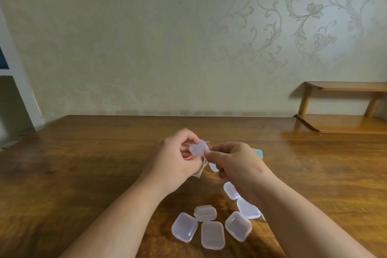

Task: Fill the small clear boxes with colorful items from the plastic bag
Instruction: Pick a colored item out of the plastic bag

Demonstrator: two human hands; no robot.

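Note:
My left hand (178, 157) grips a small clear box (199, 148) above the middle of the wooden table (83, 163). My right hand (234, 163) pinches the same box at its right edge with thumb and forefinger. A bit of crinkled clear plastic bag (200, 170) shows under my left hand, mostly hidden. Behind my right hand peeks a teal and pale colorful item (259, 152). Several more small clear boxes (212, 234) lie closed on the table near me, and some (231, 190) are partly covered by my right forearm.
A low wooden shelf (343, 123) stands at the table's back right against the patterned wall. A white frame (18, 94) runs along the left edge of the view.

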